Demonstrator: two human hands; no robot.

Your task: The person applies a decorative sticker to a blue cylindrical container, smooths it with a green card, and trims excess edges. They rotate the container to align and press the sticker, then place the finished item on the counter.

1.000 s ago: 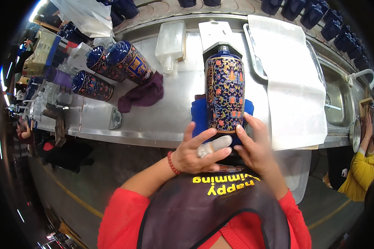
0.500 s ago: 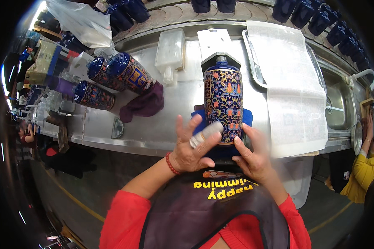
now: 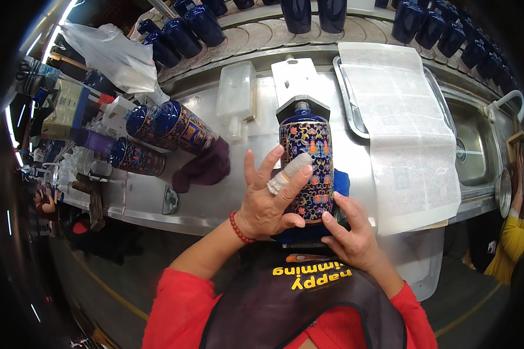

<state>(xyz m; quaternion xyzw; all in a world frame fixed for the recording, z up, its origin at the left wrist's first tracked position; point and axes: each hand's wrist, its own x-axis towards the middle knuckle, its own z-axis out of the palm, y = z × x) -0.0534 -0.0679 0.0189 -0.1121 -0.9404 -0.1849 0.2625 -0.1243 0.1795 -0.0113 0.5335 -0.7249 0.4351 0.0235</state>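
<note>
A dark blue bottle (image 3: 311,139) with a colourful floral pattern stands in front of me, its neck against a dark angled rest (image 3: 326,110). My left hand (image 3: 268,198) lies at the bottle's left side with fingers spread; one finger is wrapped in whitish cloth (image 3: 291,173) that meets the patterned surface. At the bottle's lower right edge, my right hand (image 3: 355,235) grips its base between thumb and fingers. Blue cloth (image 3: 342,182) shows behind and beneath the bottle. The undersides of both hands are hidden.
Several patterned bottles (image 3: 137,157) lean at the left beside a purple cloth (image 3: 206,166). A clear container (image 3: 236,96) lies behind them. Printed sheets (image 3: 410,174) cover a tray at right, near a sink (image 3: 471,148). Plain blue bottles (image 3: 297,14) line the back conveyor. A yellow-sleeved person (image 3: 509,247) is far right.
The view has shifted, so the bottle and table sit lower in it. My left hand's wrapped finger has moved further onto the pattern. My right hand stays at the base.
</note>
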